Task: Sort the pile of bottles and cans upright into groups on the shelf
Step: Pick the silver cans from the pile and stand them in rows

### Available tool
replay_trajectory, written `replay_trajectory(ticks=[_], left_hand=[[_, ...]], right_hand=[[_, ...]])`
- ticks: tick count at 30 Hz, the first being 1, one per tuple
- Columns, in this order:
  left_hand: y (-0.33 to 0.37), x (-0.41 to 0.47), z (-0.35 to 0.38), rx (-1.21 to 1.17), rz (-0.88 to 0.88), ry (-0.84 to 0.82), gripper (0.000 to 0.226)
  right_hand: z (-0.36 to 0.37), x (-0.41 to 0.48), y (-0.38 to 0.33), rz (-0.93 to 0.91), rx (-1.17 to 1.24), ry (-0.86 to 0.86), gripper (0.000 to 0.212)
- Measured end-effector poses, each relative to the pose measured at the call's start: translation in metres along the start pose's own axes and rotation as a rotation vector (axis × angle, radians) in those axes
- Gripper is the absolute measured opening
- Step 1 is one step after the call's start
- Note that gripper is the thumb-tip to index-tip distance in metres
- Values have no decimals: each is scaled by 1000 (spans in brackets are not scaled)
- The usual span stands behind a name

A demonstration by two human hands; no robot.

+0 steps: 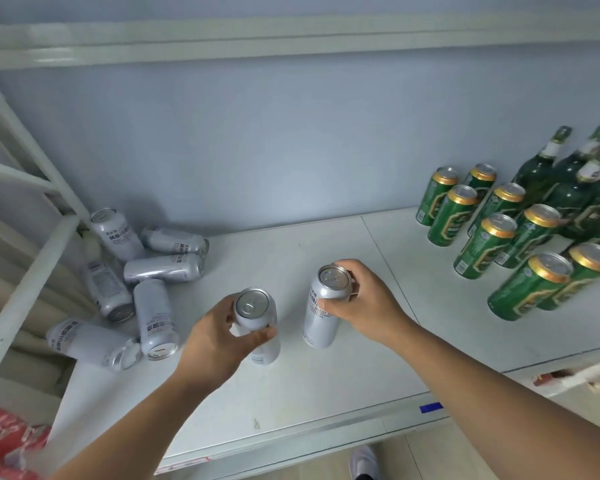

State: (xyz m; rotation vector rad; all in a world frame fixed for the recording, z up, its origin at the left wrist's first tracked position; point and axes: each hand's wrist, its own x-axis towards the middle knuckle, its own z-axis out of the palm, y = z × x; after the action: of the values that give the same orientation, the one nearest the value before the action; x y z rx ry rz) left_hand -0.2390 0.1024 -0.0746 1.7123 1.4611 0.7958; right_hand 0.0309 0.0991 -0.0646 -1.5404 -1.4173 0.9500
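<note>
Silver can [255,306] in L grip [212,344], 2nd can [321,323] in R grip [368,303]

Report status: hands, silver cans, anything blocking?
Left hand grips left silver can, right hand grips right silver can, both upright. Silver pile lying far left. Green cans, bottles standing right; nothing blocking.

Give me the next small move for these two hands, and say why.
Probably set both cans down close together on the middle of the shelf and let go. The left hand grips the left silver can and the right hand the right silver can, both upright. Green cans and green bottles stand grouped at right; the silver pile lies at left.
</note>
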Motion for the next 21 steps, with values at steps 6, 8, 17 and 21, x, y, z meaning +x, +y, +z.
replay_trajectory(ticks=[6,8,17,21], left_hand=[[30,48,37,-13,9,-61,51],[41,69,53,-4,10,-69,56],[83,156,114,28,-12,-85,66],[99,191,137,69,22,-81,61]], right_hand=[[-56,30,19,-3,-59,-4,48],[-78,47,25,-17,-69,-9,49],[-160,130,39,-57,-196,-60,55],[-185,167,43,-95,-265,-77,52]])
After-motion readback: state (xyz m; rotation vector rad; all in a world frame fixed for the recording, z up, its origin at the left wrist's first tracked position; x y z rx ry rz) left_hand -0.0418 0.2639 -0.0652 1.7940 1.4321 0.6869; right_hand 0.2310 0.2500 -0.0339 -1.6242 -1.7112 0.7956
